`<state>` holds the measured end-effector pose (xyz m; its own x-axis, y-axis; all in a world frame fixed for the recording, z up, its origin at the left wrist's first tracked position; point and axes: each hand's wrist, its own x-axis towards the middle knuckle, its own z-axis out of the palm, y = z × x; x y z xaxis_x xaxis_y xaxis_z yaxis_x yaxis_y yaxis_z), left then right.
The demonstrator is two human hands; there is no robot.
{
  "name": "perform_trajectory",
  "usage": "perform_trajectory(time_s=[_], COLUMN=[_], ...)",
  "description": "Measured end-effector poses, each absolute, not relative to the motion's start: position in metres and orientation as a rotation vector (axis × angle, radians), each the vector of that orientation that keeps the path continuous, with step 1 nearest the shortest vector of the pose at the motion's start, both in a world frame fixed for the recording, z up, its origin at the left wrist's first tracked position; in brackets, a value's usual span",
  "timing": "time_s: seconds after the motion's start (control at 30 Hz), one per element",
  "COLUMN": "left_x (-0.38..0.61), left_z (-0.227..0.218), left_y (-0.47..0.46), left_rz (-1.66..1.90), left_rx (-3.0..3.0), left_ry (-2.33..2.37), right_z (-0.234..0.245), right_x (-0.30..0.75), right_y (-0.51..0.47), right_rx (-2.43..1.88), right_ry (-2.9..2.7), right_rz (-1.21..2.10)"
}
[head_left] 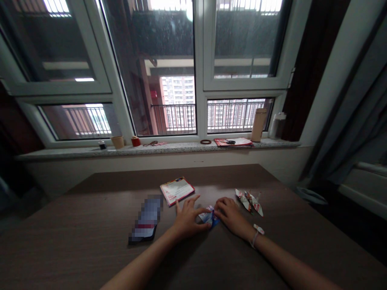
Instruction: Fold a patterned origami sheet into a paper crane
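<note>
Between my hands, a small folded piece of blue and white printed paper point(207, 218) lies on the brown table. The thumb and index finger of my left hand point(188, 217) hold it from the left, while the other fingers spread out over the table. My right hand point(229, 211) has its fingers curled in at the paper's right side, gripping it there; the fingertips are partly hidden. A bracelet with a white piece point(259, 229) circles my right wrist. To the right of that hand lies a folded paper shape point(248, 201), white with coloured print.
A stack of printed sheets point(177, 189) lies beyond my left hand, and a phone point(146, 219), blurred out, is left of it. On the windowsill point(181, 149) stand a paper cup point(117, 141), a tan bottle point(259, 125), a clear bottle point(276, 127) and scissors on papers point(238, 141).
</note>
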<state>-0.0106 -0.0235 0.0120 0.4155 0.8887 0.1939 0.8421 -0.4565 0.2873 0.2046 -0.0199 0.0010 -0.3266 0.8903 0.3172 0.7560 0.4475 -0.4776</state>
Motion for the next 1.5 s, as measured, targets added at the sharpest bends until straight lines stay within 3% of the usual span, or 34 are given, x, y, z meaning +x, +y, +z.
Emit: perform_trajectory(time_s=[0.83,1.5], left_x=[-0.015,-0.003], left_z=[0.02,0.013], left_y=[-0.022,-0.025], left_rz=[0.298,0.425], left_rx=[2.464,2.412], left_ry=[1.53,1.668], right_z=[0.001,-0.001], right_x=[0.192,0.191], right_y=[-0.023,-0.025], right_rx=[-1.501,-1.493], right_ry=[-2.148,-2.149], right_rz=[0.18,0.102])
